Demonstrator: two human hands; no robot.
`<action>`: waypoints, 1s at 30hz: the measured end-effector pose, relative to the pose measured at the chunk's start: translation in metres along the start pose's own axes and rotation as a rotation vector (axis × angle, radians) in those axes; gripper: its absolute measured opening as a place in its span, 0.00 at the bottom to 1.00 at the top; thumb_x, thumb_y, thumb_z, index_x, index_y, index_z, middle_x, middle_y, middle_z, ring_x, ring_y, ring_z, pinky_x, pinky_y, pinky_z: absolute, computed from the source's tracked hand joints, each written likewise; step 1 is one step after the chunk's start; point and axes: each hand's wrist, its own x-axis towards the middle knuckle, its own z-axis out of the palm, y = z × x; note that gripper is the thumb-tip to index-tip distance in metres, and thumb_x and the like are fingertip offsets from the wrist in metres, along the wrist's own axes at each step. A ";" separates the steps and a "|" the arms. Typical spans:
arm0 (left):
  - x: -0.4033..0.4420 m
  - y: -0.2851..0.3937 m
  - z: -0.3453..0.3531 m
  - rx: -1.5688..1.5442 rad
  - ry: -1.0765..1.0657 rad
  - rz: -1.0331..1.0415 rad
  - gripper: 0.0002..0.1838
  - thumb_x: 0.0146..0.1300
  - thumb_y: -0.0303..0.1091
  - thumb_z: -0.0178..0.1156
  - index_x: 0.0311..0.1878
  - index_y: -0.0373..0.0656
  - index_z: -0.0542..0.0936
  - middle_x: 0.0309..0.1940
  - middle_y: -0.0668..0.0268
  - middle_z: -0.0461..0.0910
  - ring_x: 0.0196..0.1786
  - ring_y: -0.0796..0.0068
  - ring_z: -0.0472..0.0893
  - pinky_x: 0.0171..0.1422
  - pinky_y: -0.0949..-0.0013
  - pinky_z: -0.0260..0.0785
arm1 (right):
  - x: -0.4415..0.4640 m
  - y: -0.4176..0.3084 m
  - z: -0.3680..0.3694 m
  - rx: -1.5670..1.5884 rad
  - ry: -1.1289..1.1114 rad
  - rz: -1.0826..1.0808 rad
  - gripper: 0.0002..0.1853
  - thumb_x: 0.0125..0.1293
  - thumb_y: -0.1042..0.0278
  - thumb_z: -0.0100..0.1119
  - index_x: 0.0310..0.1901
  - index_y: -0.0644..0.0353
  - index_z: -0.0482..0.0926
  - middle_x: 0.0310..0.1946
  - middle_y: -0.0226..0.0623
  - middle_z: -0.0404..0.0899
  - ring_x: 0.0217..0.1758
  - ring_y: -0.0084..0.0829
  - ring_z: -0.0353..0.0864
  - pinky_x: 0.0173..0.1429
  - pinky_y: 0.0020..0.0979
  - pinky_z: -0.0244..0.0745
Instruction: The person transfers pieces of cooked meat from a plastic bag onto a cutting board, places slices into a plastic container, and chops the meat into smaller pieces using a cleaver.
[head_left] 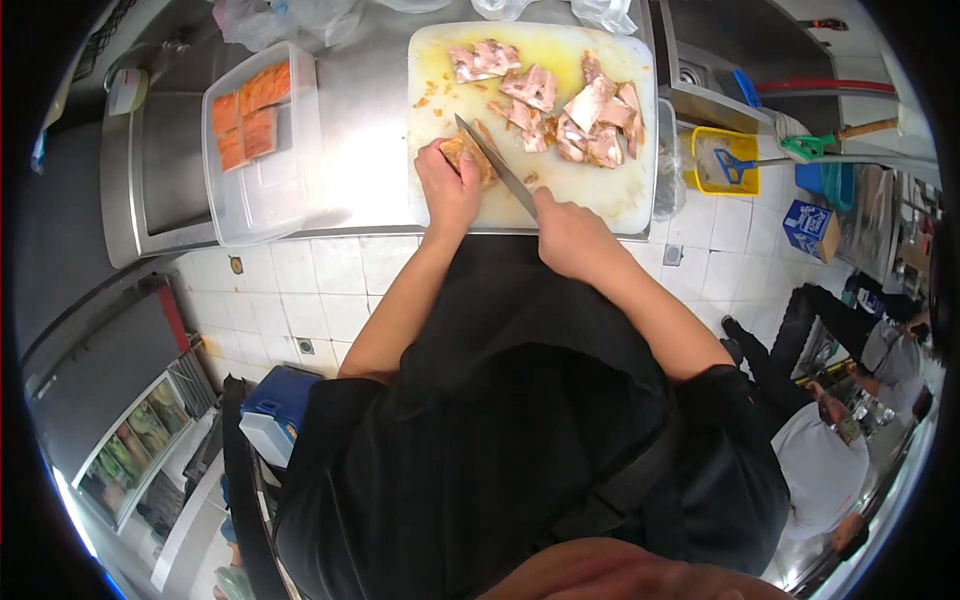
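The person's left hand [448, 190] is holding a brown piece [455, 153] against the cutting board [590, 205], fingers and thumb wrapping round its near-left side. The right hand [580, 238] is grasping a knife [515, 184] by the handle, fingers closed. From where I'm standing, everything is hinging on how blade and piece are lying: the blade is slanting from the right hand away from the body and leftward, crossing the piece just right of the left thumb, its tip pointing past the far edge. The piece is showing on both sides of the steel; I can't tell whether the edge is resting on it or sinking in. What's visible of its long axis is running roughly along the blade, though the left hand is hiding part. The left hand is nearer, touching it; the right is sitting apart, closer to the body. Pinkish pieces [592, 105] are lying beyond, at the board's far right, and the board is resting on a steel counter [365, 120].
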 end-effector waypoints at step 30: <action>0.000 0.004 -0.011 -0.244 -0.023 -0.126 0.21 0.67 0.33 0.63 0.56 0.31 0.68 0.45 0.58 0.65 0.42 0.69 0.69 0.50 0.66 0.69 | 0.060 0.008 0.055 0.127 0.255 -0.026 0.17 0.62 0.77 0.51 0.53 0.69 0.67 0.34 0.65 0.82 0.43 0.62 0.84 0.49 0.58 0.77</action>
